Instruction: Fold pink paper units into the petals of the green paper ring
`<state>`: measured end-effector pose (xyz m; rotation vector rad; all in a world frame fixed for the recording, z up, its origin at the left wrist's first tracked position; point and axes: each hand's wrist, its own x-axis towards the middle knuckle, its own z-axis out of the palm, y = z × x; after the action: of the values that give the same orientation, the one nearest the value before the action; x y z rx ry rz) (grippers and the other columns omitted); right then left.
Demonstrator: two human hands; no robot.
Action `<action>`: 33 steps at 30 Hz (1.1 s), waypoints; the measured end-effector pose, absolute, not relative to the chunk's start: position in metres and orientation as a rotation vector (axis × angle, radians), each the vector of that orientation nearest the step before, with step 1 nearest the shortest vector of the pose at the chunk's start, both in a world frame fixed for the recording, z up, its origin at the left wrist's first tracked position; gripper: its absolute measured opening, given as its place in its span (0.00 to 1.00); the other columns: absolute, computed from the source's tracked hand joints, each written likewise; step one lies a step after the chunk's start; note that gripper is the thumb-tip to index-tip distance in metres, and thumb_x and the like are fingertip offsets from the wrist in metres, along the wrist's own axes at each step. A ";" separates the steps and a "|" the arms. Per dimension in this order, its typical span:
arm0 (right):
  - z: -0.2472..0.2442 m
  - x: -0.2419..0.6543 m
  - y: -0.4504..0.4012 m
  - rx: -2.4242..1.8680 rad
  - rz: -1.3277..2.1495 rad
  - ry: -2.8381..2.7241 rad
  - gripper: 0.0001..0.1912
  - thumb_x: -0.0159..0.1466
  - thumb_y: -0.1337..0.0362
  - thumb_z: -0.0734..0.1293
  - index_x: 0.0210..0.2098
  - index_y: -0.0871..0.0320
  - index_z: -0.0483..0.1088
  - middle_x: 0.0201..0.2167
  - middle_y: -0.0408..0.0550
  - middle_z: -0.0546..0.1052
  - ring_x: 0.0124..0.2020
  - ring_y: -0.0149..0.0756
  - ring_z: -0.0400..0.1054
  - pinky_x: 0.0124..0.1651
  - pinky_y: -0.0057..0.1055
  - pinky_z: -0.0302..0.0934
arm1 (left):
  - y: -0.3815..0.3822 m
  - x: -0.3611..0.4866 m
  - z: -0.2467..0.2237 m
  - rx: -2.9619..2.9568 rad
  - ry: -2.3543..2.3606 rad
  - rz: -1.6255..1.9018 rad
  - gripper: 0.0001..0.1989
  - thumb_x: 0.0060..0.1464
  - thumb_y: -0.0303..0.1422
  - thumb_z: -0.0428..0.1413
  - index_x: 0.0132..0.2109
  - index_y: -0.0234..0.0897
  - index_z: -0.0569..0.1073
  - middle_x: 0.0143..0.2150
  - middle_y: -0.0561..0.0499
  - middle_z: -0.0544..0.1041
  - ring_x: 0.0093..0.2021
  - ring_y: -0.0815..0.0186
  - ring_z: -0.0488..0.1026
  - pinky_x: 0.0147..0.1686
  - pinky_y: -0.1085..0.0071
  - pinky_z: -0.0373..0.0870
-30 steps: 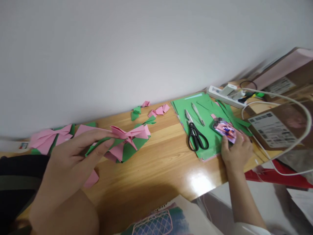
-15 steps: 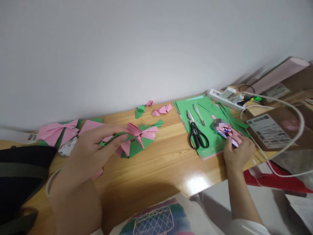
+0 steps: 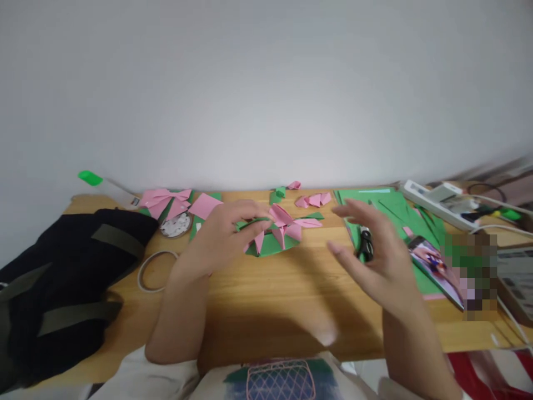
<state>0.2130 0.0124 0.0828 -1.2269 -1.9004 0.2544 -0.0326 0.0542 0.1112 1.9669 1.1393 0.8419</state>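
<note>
Pink and green folded paper (image 3: 281, 236) is pinched at its left side by my left hand (image 3: 229, 233), in the middle of the wooden table. My right hand (image 3: 378, 255) hovers to the right of it with fingers apart and nothing between them. Black-handled scissors (image 3: 365, 244), partly hidden by my right hand, lie on green paper sheets (image 3: 431, 280). A phone (image 3: 437, 269) with a lit screen rests on the right part of the sheets. Small pink folded pieces (image 3: 314, 200) sit behind the folded paper.
A black bag (image 3: 70, 294) covers the left of the table, beside a tape roll (image 3: 141, 272). Another pink paper shape (image 3: 166, 203) lies at the back left. A white power strip (image 3: 437, 204) with cables and a box (image 3: 518, 278) are at the right.
My right hand has left the phone and moved left towards the folded paper, its fingers now spread. The view has turned left, showing more of the bag and the tape roll.
</note>
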 end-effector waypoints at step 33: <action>0.091 0.143 0.058 -1.164 0.119 -1.563 0.15 0.57 0.72 0.72 0.41 0.48 0.76 0.32 0.40 0.80 0.32 0.36 0.74 0.33 0.34 0.67 | 0.057 -0.035 0.112 1.929 1.379 0.943 0.05 0.54 0.29 0.60 0.38 0.40 0.80 0.29 0.58 0.79 0.27 0.73 0.72 0.24 0.80 0.64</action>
<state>0.1433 0.0576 0.0906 -1.1644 -1.5634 0.1187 -0.0349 0.0574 0.1118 1.9286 1.3790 0.9432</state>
